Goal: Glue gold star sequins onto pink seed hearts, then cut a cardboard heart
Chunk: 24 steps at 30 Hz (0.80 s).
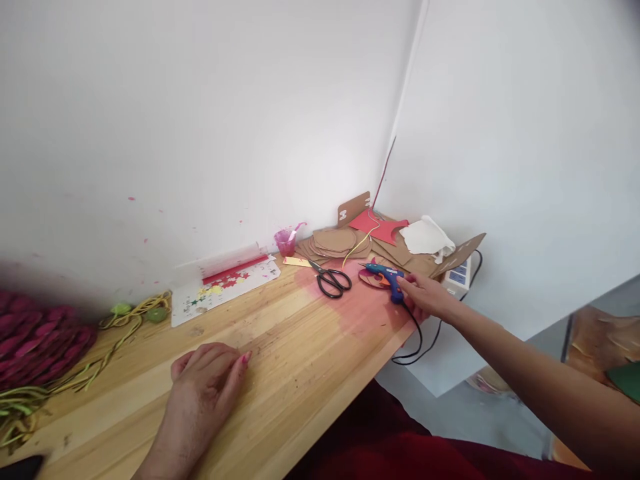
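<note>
My right hand (423,293) grips a blue glue gun (393,279) by its handle, near the right edge of the table. The glue gun's nozzle points left, over a round dark-pink piece (369,279) on the table. Left of it lies a pair of black-handled scissors (333,281), its blades toward a small yellow strip (296,261). My left hand (207,380) rests on the wooden table, loosely curled, thumb apart, nothing visible in it. The undersides of its fingers are hidden.
Stacked cardboard discs (333,241), a pink-stained cup (286,244) and star cutouts on white paper (225,287) line the wall. A black cord (420,337) hangs off the table's edge near a power strip (457,277). Pink layered pieces (35,340) and yellow-green yarn (113,353) lie left.
</note>
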Each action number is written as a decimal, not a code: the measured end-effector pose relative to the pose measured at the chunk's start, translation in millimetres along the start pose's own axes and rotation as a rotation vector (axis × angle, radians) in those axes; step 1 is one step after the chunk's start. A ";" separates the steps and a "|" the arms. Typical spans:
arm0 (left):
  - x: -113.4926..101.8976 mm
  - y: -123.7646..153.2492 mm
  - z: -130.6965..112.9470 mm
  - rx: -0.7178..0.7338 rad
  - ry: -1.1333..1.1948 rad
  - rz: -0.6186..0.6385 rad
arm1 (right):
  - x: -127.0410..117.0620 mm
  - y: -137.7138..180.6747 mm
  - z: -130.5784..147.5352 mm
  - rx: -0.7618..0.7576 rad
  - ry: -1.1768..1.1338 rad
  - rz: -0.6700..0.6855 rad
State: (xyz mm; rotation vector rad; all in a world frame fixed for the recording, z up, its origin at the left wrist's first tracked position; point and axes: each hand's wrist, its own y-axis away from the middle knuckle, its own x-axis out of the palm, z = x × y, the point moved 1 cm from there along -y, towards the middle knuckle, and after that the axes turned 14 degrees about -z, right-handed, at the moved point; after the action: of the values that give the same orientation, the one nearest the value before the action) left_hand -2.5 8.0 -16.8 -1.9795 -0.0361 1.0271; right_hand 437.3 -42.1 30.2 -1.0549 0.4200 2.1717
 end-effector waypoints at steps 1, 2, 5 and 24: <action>-0.5 -0.3 -1.6 -0.004 0.003 -0.005 | -2.3 0.1 2.0 -0.069 0.046 -0.049; -1.2 -0.5 -3.3 -0.008 0.003 -0.010 | -4.2 0.8 4.5 -0.142 0.086 -0.103; -3.7 -0.4 -6.4 -0.013 0.007 -0.020 | -3.2 8.7 14.5 -0.356 0.148 -0.201; 5.8 6.1 8.6 -0.063 0.114 -0.161 | 61.2 -77.5 131.5 -0.998 0.536 -0.114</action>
State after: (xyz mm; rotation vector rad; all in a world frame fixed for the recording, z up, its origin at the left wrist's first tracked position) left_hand -6.6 12.4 -27.3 -2.0522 -0.1641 0.8180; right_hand 389.7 111.6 64.1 -2.1348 -0.5741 1.9455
